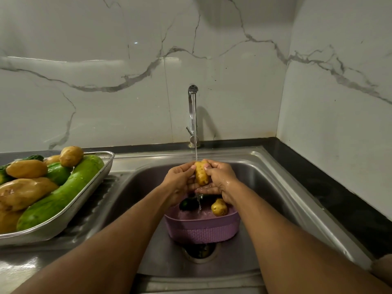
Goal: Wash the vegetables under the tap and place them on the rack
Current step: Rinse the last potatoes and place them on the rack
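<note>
Rack [107, 164] cut off at left edge; drain [199, 251] part hidden

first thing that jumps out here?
Both hands, left hand and right hand, hold a potato under the running tap, centre frame over the sink. At left, a rack piled with potatoes and green gourds; below the hands, a purple basket holding more vegetables.

Dim, greenish light falls from overhead. A small bright glint sits on the glossy white marble-veined wall [135, 42], and the upright chrome tap [192, 115] casts a soft shadow to its right. Wide-angle distortion bends the edges; the near forearms are slightly soft.
</note>
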Motion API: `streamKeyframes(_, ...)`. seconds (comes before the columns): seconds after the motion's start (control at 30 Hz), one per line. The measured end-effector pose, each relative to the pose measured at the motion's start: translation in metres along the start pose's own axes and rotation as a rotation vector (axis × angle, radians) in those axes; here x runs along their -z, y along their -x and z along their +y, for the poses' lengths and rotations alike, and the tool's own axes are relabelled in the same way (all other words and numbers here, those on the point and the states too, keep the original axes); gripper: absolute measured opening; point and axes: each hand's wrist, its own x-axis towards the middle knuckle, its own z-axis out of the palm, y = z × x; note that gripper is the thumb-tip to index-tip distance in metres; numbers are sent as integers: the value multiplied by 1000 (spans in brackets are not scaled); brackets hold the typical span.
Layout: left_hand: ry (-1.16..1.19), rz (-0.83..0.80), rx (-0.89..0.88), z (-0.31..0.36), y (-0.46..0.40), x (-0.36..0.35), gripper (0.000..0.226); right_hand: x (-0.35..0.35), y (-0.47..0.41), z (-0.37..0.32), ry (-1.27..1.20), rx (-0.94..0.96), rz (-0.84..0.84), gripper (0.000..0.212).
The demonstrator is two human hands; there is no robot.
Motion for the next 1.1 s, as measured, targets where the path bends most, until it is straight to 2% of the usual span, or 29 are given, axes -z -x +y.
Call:
streamKeyframes(0.1, 26, -37, -3, 1, -1, 4, 27, 0, 0, -2, 6, -8, 9, 37)
streamKeyframes(0.33, 11, 207, -49, -1, -2, -1, 17, -5, 2, -7, 283, 124, 1, 48)
streamKeyframes(0.53, -92, 301, -127, -6, -5, 2, 31, -7, 2, -3, 340, 121, -49, 47)
streamKeyframes(0.7, -244, 118, -141, -10, -8, 4, 20, -6, 2, 2, 160, 19, 7, 34)
streamKeyframes(0.87, -174, -67, -95, -4, -9, 6, 24, 0, -1, 3, 8, -28, 51, 29)
streamKeyframes(0.93, -187, -86, -115, -4, -7, 7, 24, -1, -2, 4, 19, -30, 55, 30)
streamKeyframes(1.0, -222, 5, -174, -7, -6, 4, 19, -4, -3, 5, 86, -5, 43, 35)
streamKeyframes(1.1, -269, 242, -270, -13, -13, -1, 14, -10, -8, 3, 338, 133, 42, 45)
